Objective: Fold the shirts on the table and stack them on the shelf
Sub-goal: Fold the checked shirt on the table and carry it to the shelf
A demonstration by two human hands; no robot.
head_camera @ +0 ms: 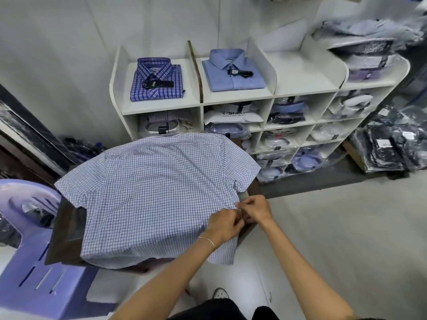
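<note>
You had the shirt (152,195) spread over the desk (65,229), the shelf (233,98) behind it carrying two folded shirts (157,79) on top, a chair (34,269) at your left.

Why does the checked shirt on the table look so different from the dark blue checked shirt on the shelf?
The shirt on the table lies spread out, sleeves showing; the shelf shirt is folded small, collar up. The table shirt is pale; the shelf shirt is deep blue with a dark tag. Both are checked.
</note>
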